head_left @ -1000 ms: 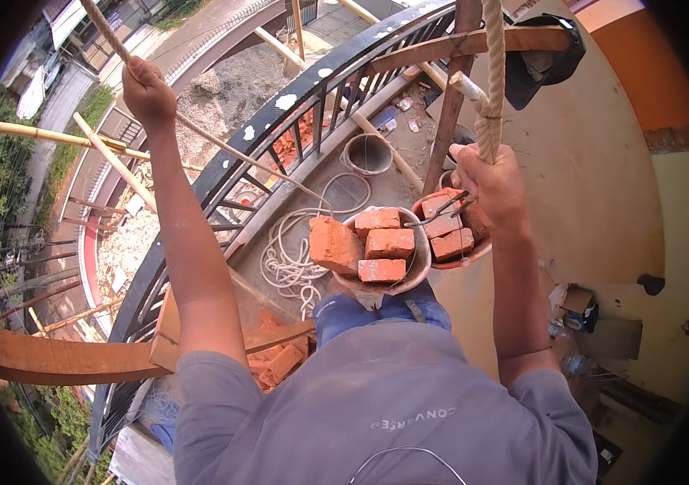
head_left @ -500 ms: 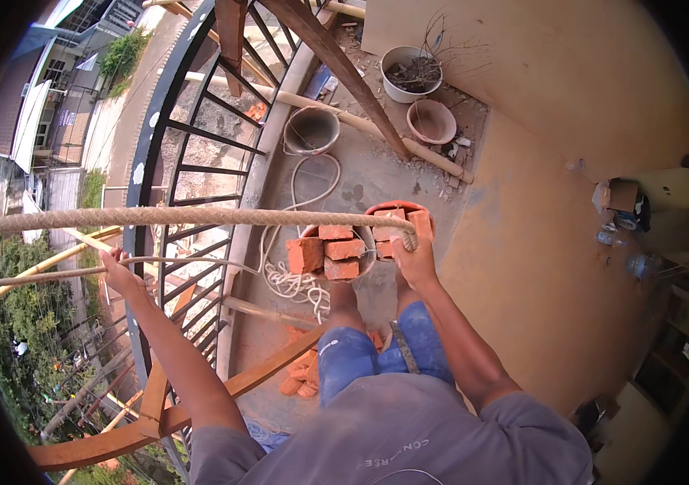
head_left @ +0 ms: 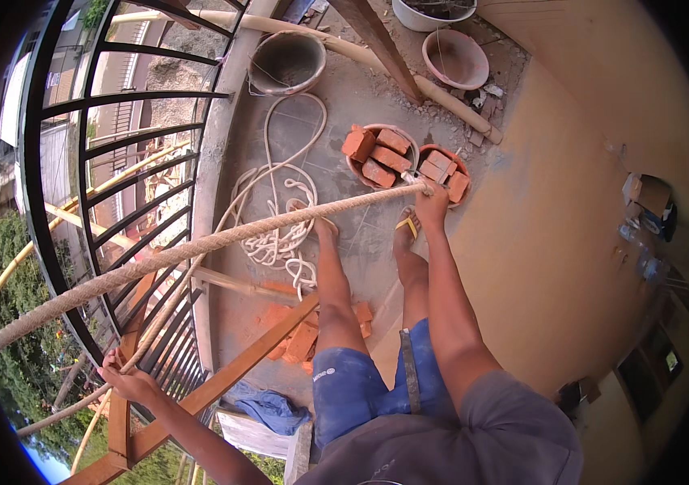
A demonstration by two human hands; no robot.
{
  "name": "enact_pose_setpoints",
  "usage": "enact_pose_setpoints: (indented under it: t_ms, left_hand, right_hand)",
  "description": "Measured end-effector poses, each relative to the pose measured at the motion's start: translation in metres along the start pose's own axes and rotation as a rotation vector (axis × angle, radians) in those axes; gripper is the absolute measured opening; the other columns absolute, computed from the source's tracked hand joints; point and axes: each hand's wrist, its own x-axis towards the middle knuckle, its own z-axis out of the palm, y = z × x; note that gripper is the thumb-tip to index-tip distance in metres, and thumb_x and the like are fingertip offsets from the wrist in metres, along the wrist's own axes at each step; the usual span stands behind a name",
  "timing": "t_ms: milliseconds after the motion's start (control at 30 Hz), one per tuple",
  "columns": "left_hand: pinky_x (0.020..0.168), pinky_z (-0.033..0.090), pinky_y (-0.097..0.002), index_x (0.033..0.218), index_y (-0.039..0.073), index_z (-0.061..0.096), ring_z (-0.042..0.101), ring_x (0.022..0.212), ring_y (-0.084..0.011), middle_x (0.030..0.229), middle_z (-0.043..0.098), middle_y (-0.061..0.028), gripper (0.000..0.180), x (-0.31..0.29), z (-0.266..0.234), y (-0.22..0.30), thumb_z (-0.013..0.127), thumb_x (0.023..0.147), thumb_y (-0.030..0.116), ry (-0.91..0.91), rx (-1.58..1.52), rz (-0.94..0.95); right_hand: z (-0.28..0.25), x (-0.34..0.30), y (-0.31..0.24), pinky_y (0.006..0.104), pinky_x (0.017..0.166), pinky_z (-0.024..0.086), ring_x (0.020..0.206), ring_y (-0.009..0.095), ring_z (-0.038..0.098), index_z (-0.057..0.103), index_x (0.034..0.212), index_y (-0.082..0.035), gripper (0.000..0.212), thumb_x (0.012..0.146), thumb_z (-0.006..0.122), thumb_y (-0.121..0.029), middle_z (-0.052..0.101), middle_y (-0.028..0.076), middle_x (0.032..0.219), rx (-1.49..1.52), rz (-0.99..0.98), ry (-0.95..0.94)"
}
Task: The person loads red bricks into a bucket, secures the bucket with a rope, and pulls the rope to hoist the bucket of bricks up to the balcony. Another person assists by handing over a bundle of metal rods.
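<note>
My right hand (head_left: 432,204) is closed around the end of a thick tan rope (head_left: 239,239), just beside two buckets of bricks. The rope slants from there down to the left, across the railing. One bucket (head_left: 351,168) has a pale rim and holds several orange bricks (head_left: 393,158). Touching it on the right is a red bucket (head_left: 464,166), also with bricks and partly behind my hand. A pale loop or knot shows by my right fingers; how it joins the handles is unclear. My left hand (head_left: 128,378) grips a thinner rope (head_left: 158,323) near the railing.
A black metal railing (head_left: 35,162) runs along the left, with greenery beyond. Loose white rope (head_left: 276,242) lies coiled near my feet. Beyond stand an empty bucket (head_left: 286,61), a pink basin (head_left: 455,58) and a bamboo pole (head_left: 344,47). A wooden beam (head_left: 231,380) crosses before loose bricks (head_left: 304,339).
The view has shifted, and my sandalled feet now show. My left hand is lower in view, still on the thin rope. The thick rope, level before, now slopes down leftward.
</note>
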Motion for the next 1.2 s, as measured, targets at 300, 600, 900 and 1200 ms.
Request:
enact_pose_setpoints:
  t_ms: [300,600,900,1200]
  left_hand:
    - [0.111,0.045,-0.0472,0.087,0.000,0.052,0.058,0.098,-0.0291,0.092,0.055,-0.0097,0.043,-0.022,0.073,0.001,0.036,0.109,0.034,-0.265,-0.108,0.011]
    - [0.084,0.046,-0.0382,0.076,0.011,0.034,0.052,0.083,-0.0204,0.079,0.050,-0.0057,0.044,-0.016,0.076,-0.031,0.038,0.109,0.040,-0.385,-0.210,-0.146]
    - [0.098,0.052,-0.0422,0.092,0.004,0.047,0.059,0.108,-0.0281,0.106,0.061,-0.0169,0.035,0.024,0.054,-0.094,0.040,0.109,0.034,-0.171,0.043,-0.241]
    - [0.113,0.032,-0.0524,0.153,0.005,0.028,0.037,0.140,-0.0334,0.149,0.040,-0.0206,0.065,0.003,0.084,-0.131,0.042,0.105,0.047,-0.073,0.098,-1.085]
  right_hand:
    - [0.037,0.039,0.106,0.0328,0.061,0.050,0.067,0.017,0.063,0.066,0.085,0.007,0.041,0.093,0.066,-0.033,0.066,0.010,0.073,0.046,0.621,0.197]
    - [0.013,0.135,0.028,0.0366,0.063,0.052,0.065,0.020,0.064,0.064,0.073,0.006,0.046,0.093,0.070,-0.035,0.065,0.010,0.070,0.187,0.514,0.406]
    - [0.052,0.095,0.055,0.0472,0.076,0.054,0.087,0.038,0.071,0.074,0.097,0.000,0.048,0.090,0.067,-0.047,0.073,0.022,0.093,-0.491,0.643,-0.013]
    - [0.082,-0.020,-0.021,0.0488,0.077,0.055,0.091,0.040,0.070,0.074,0.104,-0.005,0.030,0.088,0.070,-0.031,0.071,0.024,0.099,-0.583,0.399,-0.348]
